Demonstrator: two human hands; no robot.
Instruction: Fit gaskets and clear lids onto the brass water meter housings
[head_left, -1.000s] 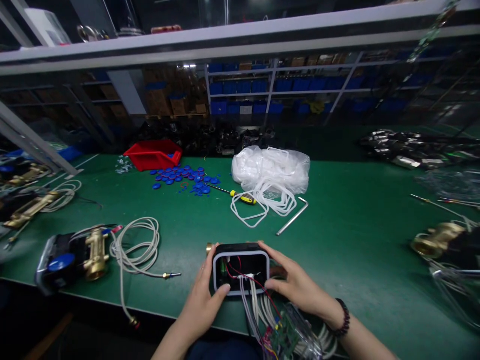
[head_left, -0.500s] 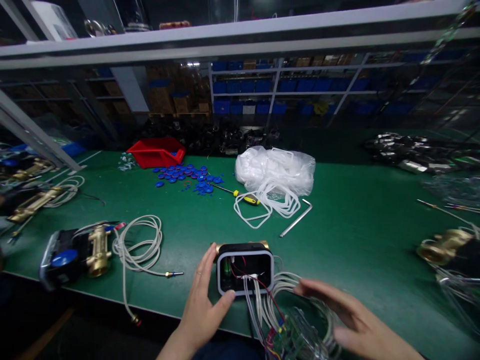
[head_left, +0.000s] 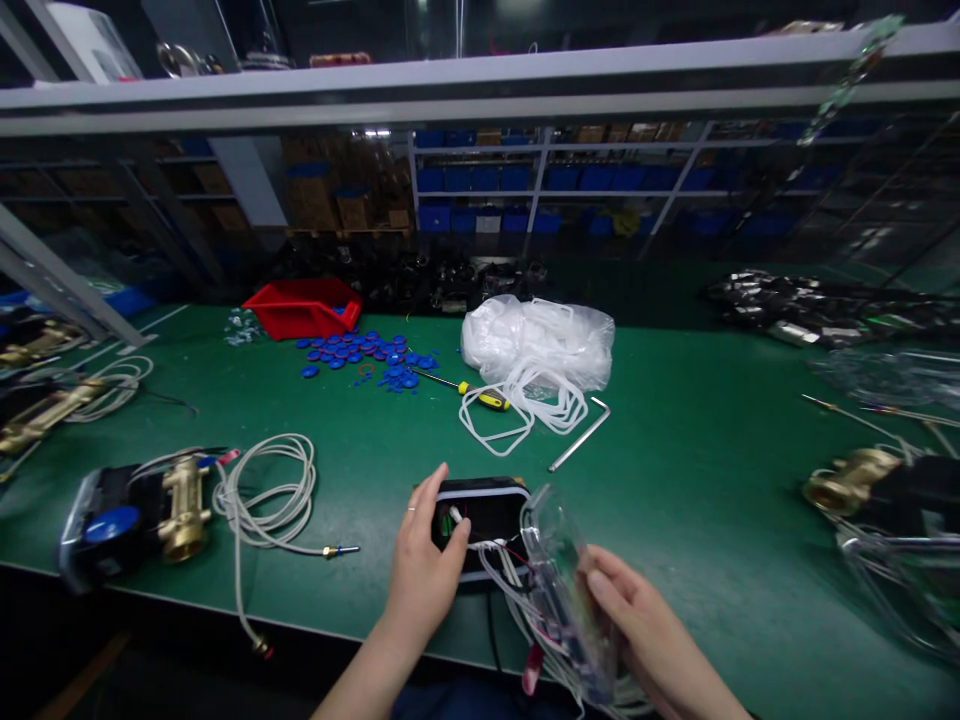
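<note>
A black meter housing [head_left: 491,515] with a pale gasket around its open top stands near the front edge of the bench. Wires run out of it toward the front. My left hand [head_left: 427,550] grips its left side, thumb over the rim beside a small white connector [head_left: 456,515]. In my right hand [head_left: 626,605] is a clear plastic cover [head_left: 559,575], tilted up at the housing's right side, its circuit board mostly hidden. Grey cables [head_left: 551,655] lie beneath the cover.
Behind the housing are a hex key [head_left: 581,435], a yellow-black screwdriver [head_left: 484,396], white gaskets [head_left: 547,395] and a plastic bag [head_left: 536,340]. Blue caps [head_left: 352,350] lie by a red bin [head_left: 304,308]. Brass-bodied meters stand left [head_left: 184,510] and right [head_left: 855,478].
My right hand, open before, has taken hold of the clear cover and raised it beside the housing. My left hand has closed in on the housing, its thumb now over the opening.
</note>
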